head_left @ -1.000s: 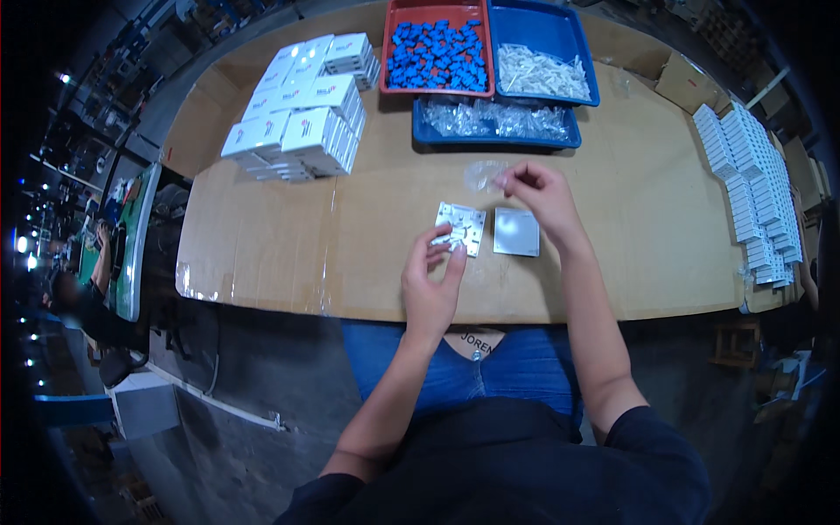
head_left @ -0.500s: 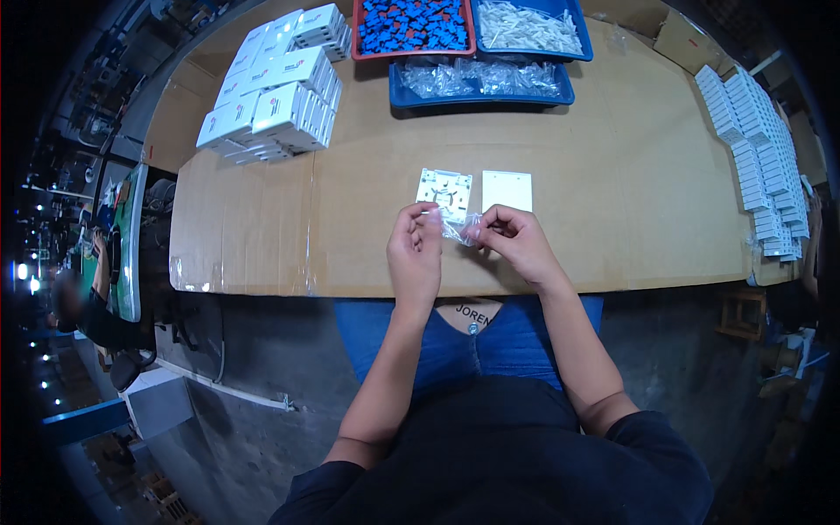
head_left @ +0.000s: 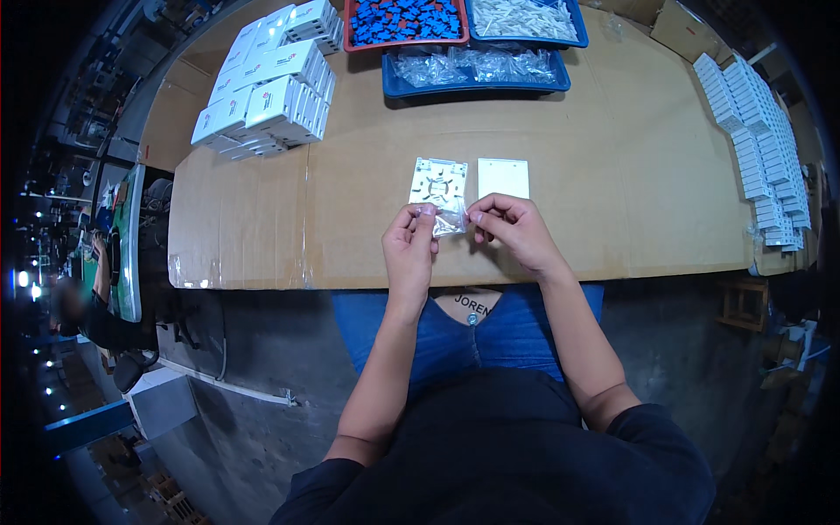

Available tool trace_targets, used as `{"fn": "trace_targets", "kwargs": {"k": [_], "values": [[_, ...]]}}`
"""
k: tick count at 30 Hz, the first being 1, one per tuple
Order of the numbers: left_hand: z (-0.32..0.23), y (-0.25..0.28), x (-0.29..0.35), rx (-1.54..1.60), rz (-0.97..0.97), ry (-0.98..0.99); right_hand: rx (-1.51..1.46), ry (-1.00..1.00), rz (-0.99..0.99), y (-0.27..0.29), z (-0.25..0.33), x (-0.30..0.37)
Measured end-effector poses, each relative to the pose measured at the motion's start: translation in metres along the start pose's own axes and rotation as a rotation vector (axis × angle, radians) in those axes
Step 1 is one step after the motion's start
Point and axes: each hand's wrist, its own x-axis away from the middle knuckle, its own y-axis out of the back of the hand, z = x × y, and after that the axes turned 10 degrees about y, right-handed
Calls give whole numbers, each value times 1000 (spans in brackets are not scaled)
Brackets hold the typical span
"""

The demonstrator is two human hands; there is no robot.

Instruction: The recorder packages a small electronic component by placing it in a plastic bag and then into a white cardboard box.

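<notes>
A small clear plastic bag [head_left: 449, 222] with small metallic-looking pieces inside is stretched between my hands at the table's near side. My left hand [head_left: 409, 240] pinches its left edge between thumb and fingers. The thumb and forefinger of my right hand [head_left: 509, 226] close on its right edge. Just beyond the bag lies an open white plastic housing [head_left: 440, 179] with slots and a round middle; the bag overlaps its near end. To its right sits a flat white cover plate [head_left: 503, 177], its near edge partly behind my right hand.
White boxes [head_left: 284, 101] are stacked at the far left. Across the back stand a red tray [head_left: 348, 45] of blue parts, a blue tray [head_left: 584, 39] of white parts and another blue tray [head_left: 398, 93] of clear bags. White units [head_left: 759, 157] line the right edge.
The bag has moved slightly left and now hangs flatter and more spread out between my fingers. The whole view has shifted a little, with the table things sitting higher.
</notes>
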Motion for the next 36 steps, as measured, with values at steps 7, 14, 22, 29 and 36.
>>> {"fn": "trace_targets", "kwargs": {"k": [7,14,22,29,36], "values": [[8,0,3,-8,21,-23,5,-1,16,-4,-4,2],[10,1,6,-102,-27,-74,19,-35,-3,-8,-2,2],[7,-2,11,-116,52,34,-17,-23,10,-6,-10,3],[5,-1,11,62,139,166,-216,-148,45,-3,-8,3],[4,1,10,186,183,243,-268,-182,14,-3,-10,3]]}}
